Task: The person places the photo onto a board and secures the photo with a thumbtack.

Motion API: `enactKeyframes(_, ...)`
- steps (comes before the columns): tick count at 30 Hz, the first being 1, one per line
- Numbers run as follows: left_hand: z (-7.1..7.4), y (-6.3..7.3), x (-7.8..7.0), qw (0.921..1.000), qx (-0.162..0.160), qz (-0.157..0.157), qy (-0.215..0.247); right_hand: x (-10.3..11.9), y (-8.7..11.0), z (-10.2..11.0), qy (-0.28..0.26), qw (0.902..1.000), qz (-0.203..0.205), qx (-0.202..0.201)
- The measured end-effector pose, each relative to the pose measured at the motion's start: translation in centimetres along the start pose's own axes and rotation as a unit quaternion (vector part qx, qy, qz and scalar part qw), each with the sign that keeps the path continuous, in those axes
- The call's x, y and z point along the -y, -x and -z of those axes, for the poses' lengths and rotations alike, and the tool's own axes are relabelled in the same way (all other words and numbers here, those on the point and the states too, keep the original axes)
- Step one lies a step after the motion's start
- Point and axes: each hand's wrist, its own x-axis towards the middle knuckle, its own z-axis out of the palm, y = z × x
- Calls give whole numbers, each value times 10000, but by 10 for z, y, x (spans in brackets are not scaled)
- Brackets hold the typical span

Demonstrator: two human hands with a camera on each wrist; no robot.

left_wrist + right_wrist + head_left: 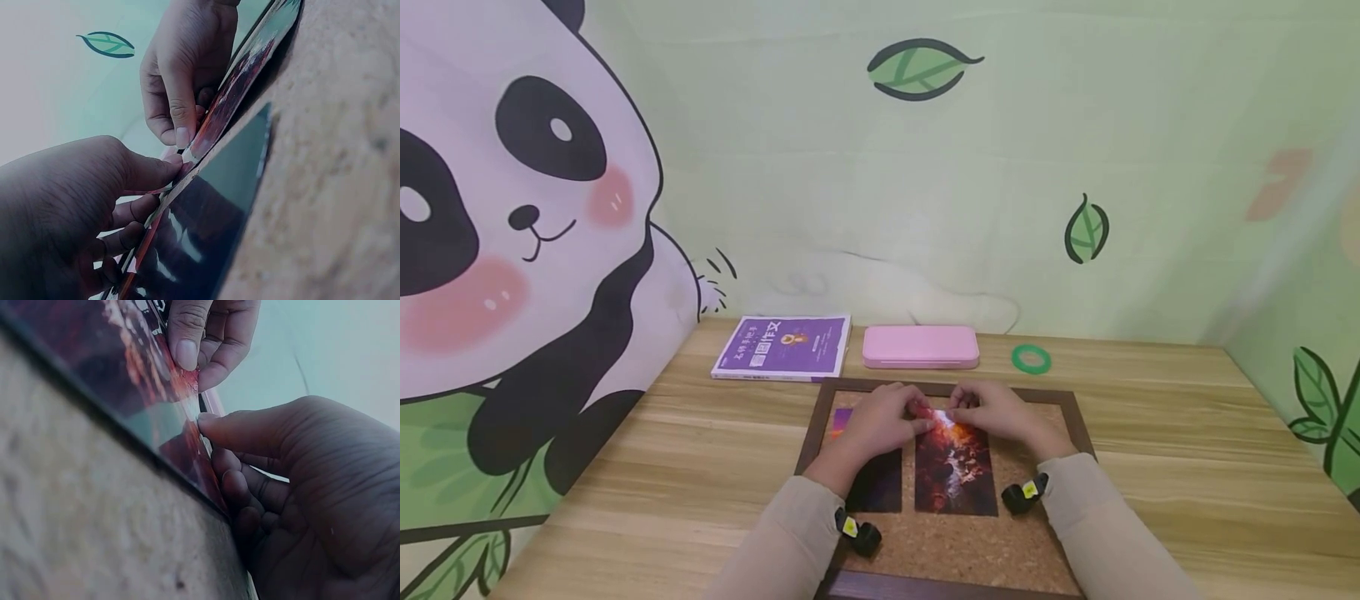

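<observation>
A glossy picture (955,479) in dark red and orange lies over the framed corkboard (955,550). My left hand (886,419) pinches the left part of its top edge, the thumb on the front. Close beside it, my right hand (996,412) pinches the same edge farther right. In the right wrist view, the picture's surface (134,369) slants above the cork, with both thumbs at its edge. Another glossy picture (876,490), dark with a purple and orange top, lies on the cork to the left, partly covered by my left hand and wrist.
Behind the board, a purple book (805,346) lies at the left. A pink case (921,346) sits beside it, and a green ring, seemingly a tape roll (1032,359), is farther right. The board's dark frame (1082,429) rests on the wooden table (1180,450).
</observation>
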Motion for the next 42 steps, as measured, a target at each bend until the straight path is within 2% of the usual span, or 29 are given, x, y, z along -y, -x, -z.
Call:
enactKeyframes(8,0,1,-1,10000,22,24,-5,3,1,-1,-23,9997,-204,-117)
enactKeyframes(22,-1,0,0,10000,13,58,-3,13,0,-5,-36,9940,-1001,-450)
enactKeyframes(31,-2,3,5,9999,-78,73,44,16,-3,-10,19,9900,-1267,-615)
enactKeyframes(39,-1,2,5,9999,-91,126,73,14,-1,-7,-85,9912,-1168,-617)
enactKeyframes(42,0,1,2,9999,-54,96,-44,14,1,-4,-137,9908,-1188,-634)
